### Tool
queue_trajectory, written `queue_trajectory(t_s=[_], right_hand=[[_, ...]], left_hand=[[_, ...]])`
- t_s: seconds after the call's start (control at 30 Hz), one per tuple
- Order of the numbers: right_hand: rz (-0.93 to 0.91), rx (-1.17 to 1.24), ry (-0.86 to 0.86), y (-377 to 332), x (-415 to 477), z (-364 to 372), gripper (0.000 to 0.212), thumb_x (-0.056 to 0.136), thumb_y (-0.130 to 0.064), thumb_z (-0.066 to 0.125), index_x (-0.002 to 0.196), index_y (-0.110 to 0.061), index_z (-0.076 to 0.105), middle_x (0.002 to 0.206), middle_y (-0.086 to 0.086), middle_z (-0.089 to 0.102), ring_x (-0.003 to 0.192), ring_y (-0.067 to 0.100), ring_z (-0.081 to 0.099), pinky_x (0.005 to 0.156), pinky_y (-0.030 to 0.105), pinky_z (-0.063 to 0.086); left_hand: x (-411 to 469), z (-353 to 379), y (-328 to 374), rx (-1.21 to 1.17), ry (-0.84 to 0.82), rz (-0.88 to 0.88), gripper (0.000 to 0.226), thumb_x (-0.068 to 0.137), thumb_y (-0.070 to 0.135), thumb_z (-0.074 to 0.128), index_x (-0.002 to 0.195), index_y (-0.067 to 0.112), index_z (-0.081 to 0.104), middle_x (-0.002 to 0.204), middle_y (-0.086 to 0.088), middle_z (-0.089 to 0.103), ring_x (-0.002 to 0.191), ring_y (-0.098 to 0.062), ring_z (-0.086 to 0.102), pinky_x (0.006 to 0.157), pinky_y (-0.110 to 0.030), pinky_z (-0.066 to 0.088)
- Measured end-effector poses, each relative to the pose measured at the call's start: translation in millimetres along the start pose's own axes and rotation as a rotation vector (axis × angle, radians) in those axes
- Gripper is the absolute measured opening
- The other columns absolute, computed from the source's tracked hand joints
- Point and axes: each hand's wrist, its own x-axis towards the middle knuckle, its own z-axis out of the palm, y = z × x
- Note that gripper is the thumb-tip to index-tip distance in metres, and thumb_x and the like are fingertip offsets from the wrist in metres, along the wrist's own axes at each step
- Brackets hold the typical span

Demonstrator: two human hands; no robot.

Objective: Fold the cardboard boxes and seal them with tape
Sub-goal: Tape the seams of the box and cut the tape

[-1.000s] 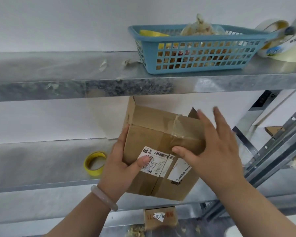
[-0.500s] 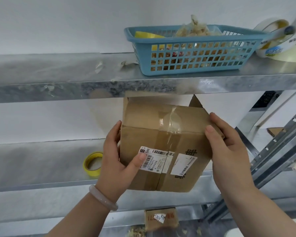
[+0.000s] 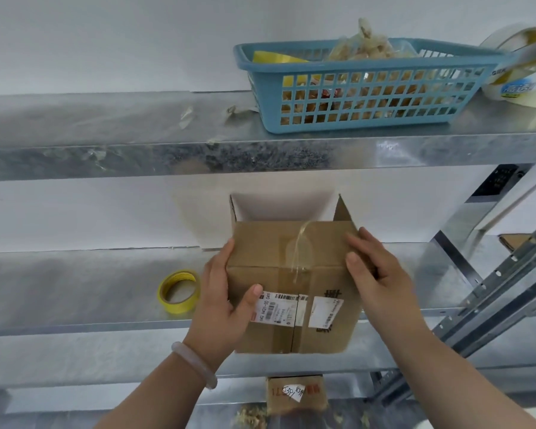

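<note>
My left hand (image 3: 226,305) and right hand (image 3: 381,283) clasp the cardboard box (image 3: 276,243), far flaps (image 3: 342,209) open; next I should fold them, then fetch the yellow tape (image 3: 180,308) beside it.

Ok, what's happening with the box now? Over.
Left hand, right hand grip cardboard box. Far flaps open. Yellow tape roll lies beside it, apart.

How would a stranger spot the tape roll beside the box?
At the middle metal shelf, find the held cardboard box. Left of it lies a small tape roll. It is yellow; the roll on the shelf above is pale.
</note>
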Motion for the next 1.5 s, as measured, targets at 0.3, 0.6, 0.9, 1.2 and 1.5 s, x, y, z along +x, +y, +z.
queue_trajectory(t_s=[0.3,0.6,0.9,1.2,1.5], right_hand=[[-0.263,-0.506,-0.135,27.7,25.9,3.5,0.036,0.099,-0.052,0.037,0.128,-0.043,0.057,0.154,-0.009,0.034,0.145,0.009,0.023,0.118,0.042,0.028],[-0.471,-0.77,-0.224,15.5,12.2,14.1,0.046,0.097,-0.04,0.031,0.131,-0.026,0.059,0.135,-0.009,0.059,0.132,0.009,0.046,0.117,0.035,0.025],[-0.652,-0.751,-0.318,8.4,11.4,28.9,0.04,0.09,-0.015,0.053,0.127,-0.025,0.063,0.131,-0.008,0.06,0.128,0.014,0.051,0.107,0.04,0.043],[-0.414,-0.624,-0.338,-19.2,12.2,36.9,0.051,0.089,-0.056,0.033,0.128,-0.037,0.059,0.122,-0.024,0.054,0.116,-0.002,0.044,0.104,0.024,0.034],[-0.185,-0.141,-0.305,-44.9,11.8,49.5,0.063,0.076,-0.071,0.058,0.13,-0.039,0.058,0.112,-0.024,0.063,0.107,-0.007,0.056,0.09,0.012,0.044]], left_hand=[[12.0,5.9,-16.6,0.142,-0.01,0.03,0.072,0.084,0.026,0.071,0.134,0.054,0.027,0.131,0.026,0.034,0.119,0.012,0.037,0.093,-0.018,0.049],[3.8,-65.5,-105.7,0.555,-0.063,-0.172,0.066,0.082,0.05,0.053,0.137,0.014,0.05,0.135,-0.004,0.053,0.124,-0.023,0.051,0.102,-0.037,0.042],[-1.0,-82.8,-153.4,1.073,-0.213,-0.258,0.007,0.083,0.026,0.069,0.084,0.028,0.063,0.096,0.008,0.067,0.113,-0.022,0.057,0.11,-0.054,0.025],[24.9,-86.8,2.2,0.281,0.219,0.03,0.024,0.087,0.048,0.044,0.093,0.027,0.054,0.085,0.017,0.059,0.081,-0.007,0.055,0.082,-0.03,0.045],[41.4,-35.7,71.8,0.476,-0.119,0.343,0.018,0.092,0.043,0.045,0.096,0.03,0.057,0.089,0.016,0.065,0.085,-0.004,0.058,0.111,-0.038,0.031]])
